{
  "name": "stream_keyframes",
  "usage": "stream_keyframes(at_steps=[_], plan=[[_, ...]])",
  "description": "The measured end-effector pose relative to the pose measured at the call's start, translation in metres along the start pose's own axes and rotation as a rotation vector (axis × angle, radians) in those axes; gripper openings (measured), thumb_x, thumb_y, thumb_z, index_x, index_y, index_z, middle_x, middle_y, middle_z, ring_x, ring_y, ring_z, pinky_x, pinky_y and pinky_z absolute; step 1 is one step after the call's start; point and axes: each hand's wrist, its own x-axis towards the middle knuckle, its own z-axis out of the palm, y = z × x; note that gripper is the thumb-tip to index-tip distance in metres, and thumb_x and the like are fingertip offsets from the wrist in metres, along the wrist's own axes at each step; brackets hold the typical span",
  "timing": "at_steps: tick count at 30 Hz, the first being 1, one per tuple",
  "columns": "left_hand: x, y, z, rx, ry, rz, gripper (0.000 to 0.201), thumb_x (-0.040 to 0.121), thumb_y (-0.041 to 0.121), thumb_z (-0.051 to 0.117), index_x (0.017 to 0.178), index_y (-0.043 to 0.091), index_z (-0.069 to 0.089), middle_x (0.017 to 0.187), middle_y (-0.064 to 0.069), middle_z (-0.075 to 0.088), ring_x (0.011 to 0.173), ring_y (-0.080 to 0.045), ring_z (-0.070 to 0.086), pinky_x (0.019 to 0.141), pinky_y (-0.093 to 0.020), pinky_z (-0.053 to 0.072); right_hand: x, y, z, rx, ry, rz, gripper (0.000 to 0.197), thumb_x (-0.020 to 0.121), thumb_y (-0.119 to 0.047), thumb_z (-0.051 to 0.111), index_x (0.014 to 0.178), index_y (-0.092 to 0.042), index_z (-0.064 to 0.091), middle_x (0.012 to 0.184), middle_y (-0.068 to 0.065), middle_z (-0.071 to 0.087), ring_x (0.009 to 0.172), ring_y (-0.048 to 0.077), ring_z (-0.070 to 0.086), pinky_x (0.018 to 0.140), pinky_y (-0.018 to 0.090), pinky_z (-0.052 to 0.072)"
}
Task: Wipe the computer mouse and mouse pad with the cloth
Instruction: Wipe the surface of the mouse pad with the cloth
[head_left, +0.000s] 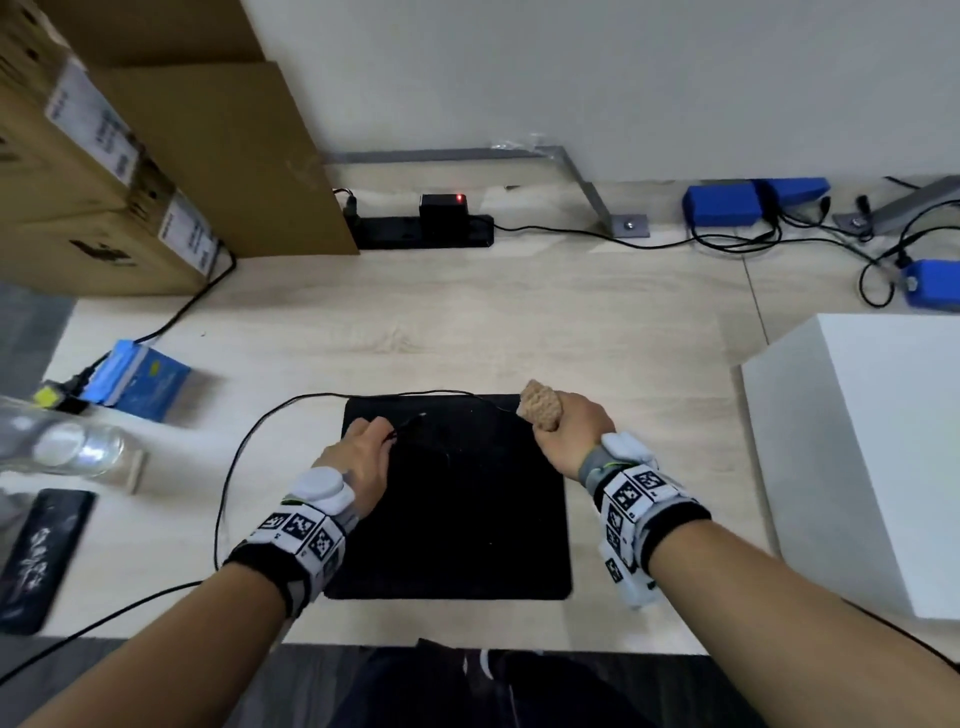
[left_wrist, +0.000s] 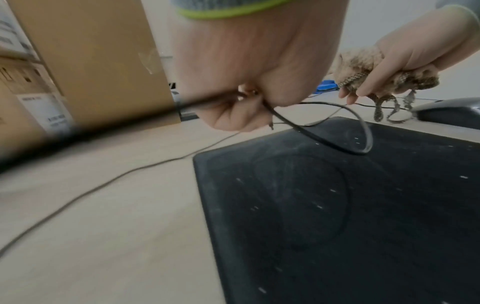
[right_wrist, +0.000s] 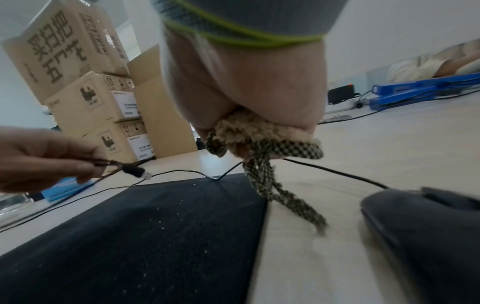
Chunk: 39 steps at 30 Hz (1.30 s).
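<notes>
A black mouse pad (head_left: 452, 519) lies flat on the light wooden table, speckled with pale crumbs (left_wrist: 332, 190). My left hand (head_left: 382, 431) hovers over the pad's far left corner and pinches the thin black mouse cable (left_wrist: 324, 133); the plug end (right_wrist: 135, 170) sticks out past the fingers. My right hand (head_left: 550, 415) is raised above the pad's far right corner and grips a bunched tan cloth (head_left: 540, 410), whose checkered ties (right_wrist: 272, 185) dangle. The dark mouse (right_wrist: 428, 236) sits on the table just right of the pad, hidden in the head view.
Stacked cardboard boxes (head_left: 104, 171) stand at the back left, with a black power strip (head_left: 426, 228) beside them. Blue units and cables (head_left: 722, 205) lie at the back right. A white box (head_left: 872, 457) stands on the right. A blue packet (head_left: 140, 379), a glass bottle (head_left: 62, 447) and a dark flat device (head_left: 41, 561) lie at the left.
</notes>
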Motion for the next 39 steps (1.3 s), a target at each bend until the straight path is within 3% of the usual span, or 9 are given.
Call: stream_keyframes(at_steps=[4, 8, 13, 20, 26, 29, 32, 36, 39], plan=[[0.024, -0.02, -0.033, 0.032, -0.033, -0.048, 0.013, 0.095, 0.043, 0.038, 0.102, 0.034, 0.044, 0.09, 0.004, 0.057, 0.081, -0.031, 0.062, 0.073, -0.039, 0.051, 0.014, -0.011, 0.007, -0.057, -0.025, -0.042, 0.017, 0.083, -0.03, 0.058, 0.088, -0.014, 0.062, 0.094, 0.009, 0.06, 0.079, 0.032, 0.062, 0.066, 0.03, 0.048], [0.056, -0.045, -0.046, 0.086, 0.009, -0.024, 0.009, 0.092, 0.027, 0.052, 0.097, 0.023, 0.045, 0.099, -0.003, 0.054, 0.085, -0.03, 0.056, 0.07, -0.036, 0.043, 0.029, -0.022, 0.02, -0.141, -0.09, -0.071, 0.016, 0.082, -0.036, 0.057, 0.084, -0.021, 0.053, 0.099, 0.008, 0.053, 0.081, 0.033, 0.06, 0.069, 0.033, 0.047], [0.091, -0.073, -0.045, 0.24, -0.12, 0.034, 0.008, 0.093, 0.025, 0.05, 0.1, 0.022, 0.05, 0.111, 0.0, 0.05, 0.098, -0.024, 0.047, 0.077, -0.031, 0.036, 0.04, -0.027, 0.027, -0.239, -0.125, 0.003, 0.009, 0.084, -0.029, 0.053, 0.086, -0.021, 0.049, 0.096, 0.008, 0.059, 0.084, 0.032, 0.061, 0.069, 0.031, 0.044], [0.131, -0.1, -0.054, 0.407, -0.329, 0.161, 0.022, 0.094, 0.036, 0.046, 0.113, 0.027, 0.051, 0.115, -0.001, 0.06, 0.109, -0.025, 0.05, 0.087, -0.034, 0.035, 0.056, -0.027, 0.01, -0.088, 0.233, 0.184, 0.026, 0.084, -0.03, 0.059, 0.106, -0.018, 0.063, 0.106, 0.01, 0.066, 0.094, 0.033, 0.063, 0.074, 0.028, 0.043], [0.178, -0.079, -0.08, 0.258, -0.043, 0.218, 0.018, 0.092, 0.028, 0.048, 0.103, 0.018, 0.058, 0.1, -0.006, 0.062, 0.097, -0.03, 0.052, 0.083, -0.038, 0.036, 0.073, -0.036, -0.002, 0.065, 0.458, 0.331, 0.025, 0.083, -0.029, 0.062, 0.103, -0.016, 0.066, 0.102, 0.014, 0.07, 0.094, 0.036, 0.063, 0.074, 0.031, 0.046], [0.197, -0.068, -0.098, 0.145, 0.099, 0.27, 0.023, 0.092, 0.024, 0.051, 0.114, 0.017, 0.056, 0.115, -0.01, 0.057, 0.106, -0.033, 0.049, 0.09, -0.044, 0.041, 0.081, -0.034, -0.01, 0.101, 0.534, 0.399, 0.019, 0.083, -0.027, 0.062, 0.096, -0.014, 0.066, 0.09, 0.012, 0.068, 0.083, 0.034, 0.061, 0.067, 0.027, 0.037], [0.195, -0.068, -0.102, 0.089, 0.11, 0.276, 0.04, 0.091, 0.03, 0.056, 0.128, 0.019, 0.048, 0.128, -0.009, 0.049, 0.113, -0.033, 0.048, 0.093, -0.046, 0.041, 0.079, -0.032, -0.009, 0.092, 0.549, 0.437, 0.017, 0.082, -0.025, 0.063, 0.093, -0.013, 0.065, 0.079, 0.007, 0.06, 0.069, 0.027, 0.051, 0.065, 0.027, 0.035], [0.16, -0.084, -0.071, 0.07, -0.106, 0.359, 0.031, 0.088, 0.035, 0.057, 0.115, 0.021, 0.057, 0.114, -0.003, 0.058, 0.1, -0.027, 0.057, 0.085, -0.042, 0.048, 0.07, -0.035, 0.012, 0.075, 0.477, 0.434, 0.016, 0.08, -0.028, 0.064, 0.087, -0.013, 0.063, 0.076, 0.007, 0.06, 0.075, 0.032, 0.06, 0.064, 0.027, 0.036], [0.119, -0.102, -0.044, 0.0, -0.189, 0.427, 0.026, 0.085, 0.03, 0.062, 0.107, 0.016, 0.062, 0.104, -0.006, 0.06, 0.091, -0.03, 0.059, 0.079, -0.042, 0.05, 0.06, -0.041, 0.033, 0.076, 0.395, 0.384, 0.023, 0.08, -0.029, 0.067, 0.098, -0.015, 0.064, 0.092, 0.009, 0.067, 0.085, 0.03, 0.062, 0.069, 0.025, 0.037]])
